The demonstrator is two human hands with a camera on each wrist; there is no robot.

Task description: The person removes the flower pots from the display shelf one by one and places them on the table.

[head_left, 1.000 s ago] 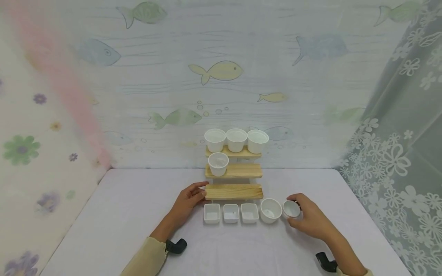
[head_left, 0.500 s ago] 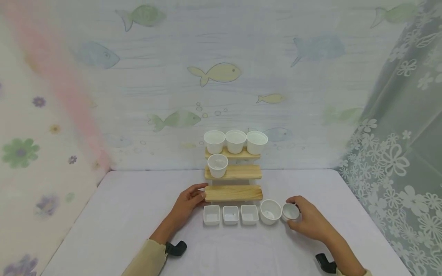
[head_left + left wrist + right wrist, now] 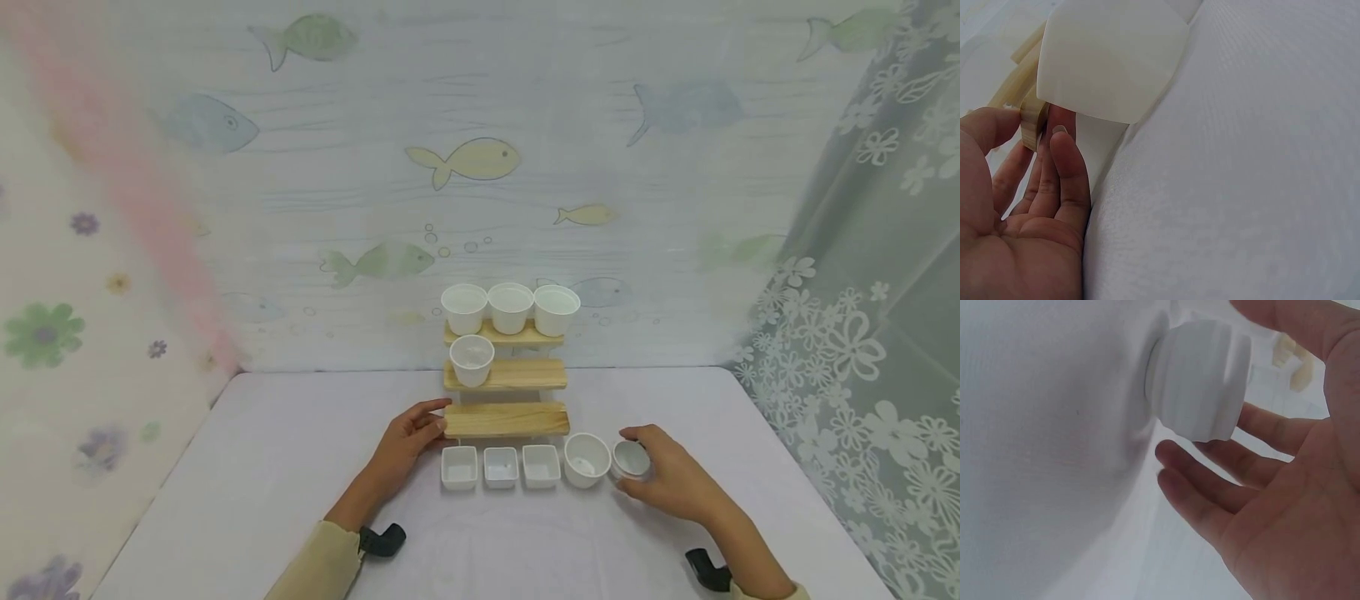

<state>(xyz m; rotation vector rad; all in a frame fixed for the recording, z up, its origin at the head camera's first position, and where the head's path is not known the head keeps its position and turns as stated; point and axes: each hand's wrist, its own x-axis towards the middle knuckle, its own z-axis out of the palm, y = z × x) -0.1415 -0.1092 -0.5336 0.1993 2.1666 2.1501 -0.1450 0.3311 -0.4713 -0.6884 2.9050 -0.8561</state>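
Note:
My left hand [image 3: 403, 440] holds the left end of the lowest plank [image 3: 506, 420] of a three-step wooden stand, thumb and fingers on either side of the plank end [image 3: 1034, 120]. My right hand [image 3: 671, 473] curves its fingers round a small white cup [image 3: 631, 459] at the right end of a row on the table. In the right wrist view the ribbed cup [image 3: 1197, 381] stands upright on the cloth, fingers behind and below it. Left of it comes a larger round white bowl [image 3: 587, 460], then three square white dishes [image 3: 541, 467], in front of the stand.
Three white tubs [image 3: 511, 308] stand on the top step [image 3: 525, 333]. Another tub [image 3: 472, 360] sits at the left of the middle step [image 3: 532, 375]. A white cloth covers the table [image 3: 285, 467]; a fish-patterned curtain [image 3: 360, 208] hangs behind.
The small cup and right hand shift very slightly toward the round bowl. My left hand stays at the plank end, and the whole head view drifts a little.

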